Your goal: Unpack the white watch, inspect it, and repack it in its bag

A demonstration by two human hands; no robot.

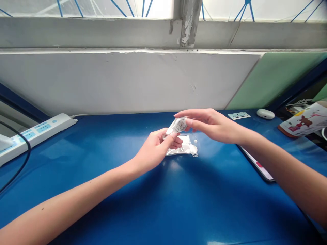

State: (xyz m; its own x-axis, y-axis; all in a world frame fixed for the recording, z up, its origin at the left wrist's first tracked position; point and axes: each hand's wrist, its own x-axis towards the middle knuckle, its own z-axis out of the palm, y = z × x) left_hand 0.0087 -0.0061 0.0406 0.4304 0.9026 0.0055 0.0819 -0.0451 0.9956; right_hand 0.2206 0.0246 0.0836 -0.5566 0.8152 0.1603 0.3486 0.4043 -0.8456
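Note:
Both my hands meet over the middle of a blue table [163,204]. My left hand [155,148] is closed, its fingers pinching the lower end of a small white round object [178,125]. My right hand [209,125] reaches in from the right and its fingertips grip the top of that same white object. Just below the hands a clear plastic bag [187,149] with small white parts inside lies flat on the table.
A white power strip [35,131] with a black cable lies at the far left. A dark tablet or phone [258,166] lies under my right forearm. A white earbud case [265,113], a small label [238,115] and a printed packet [304,123] sit at the back right. A grey wall stands behind.

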